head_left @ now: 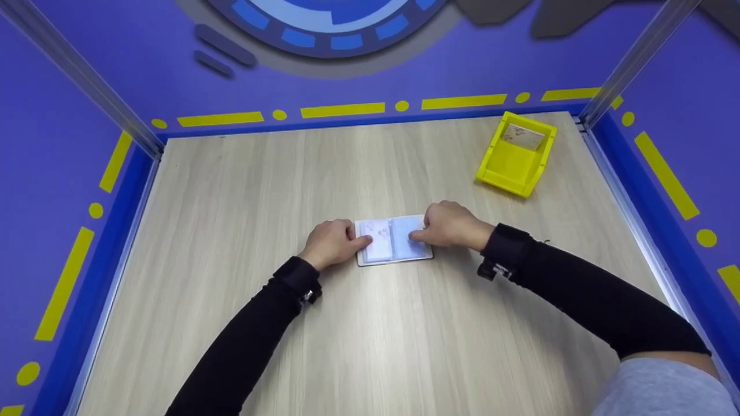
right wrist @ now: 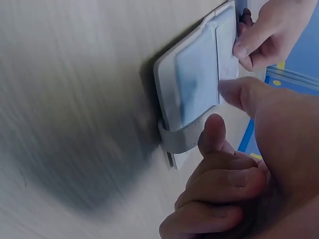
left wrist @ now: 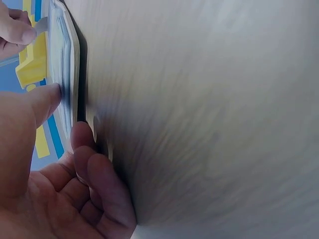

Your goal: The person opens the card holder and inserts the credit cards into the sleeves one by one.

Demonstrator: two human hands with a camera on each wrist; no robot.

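Observation:
A small card holder lies open on the table, with clear plastic sleeves on both halves and a pale pink patterned insert in the left one. My left hand grips its left edge, thumb on top of the sleeve. At the right edge, my right hand holds the other half, its thumb over the bluish sleeve and its other fingers curled. In the right wrist view, a light strap loops out from the card holder's edge beside the right index finger.
Toward the back right of the wooden table stands a yellow bin, with a pale patterned card leaning inside it. Blue panels with yellow markings border the table's back and sides.

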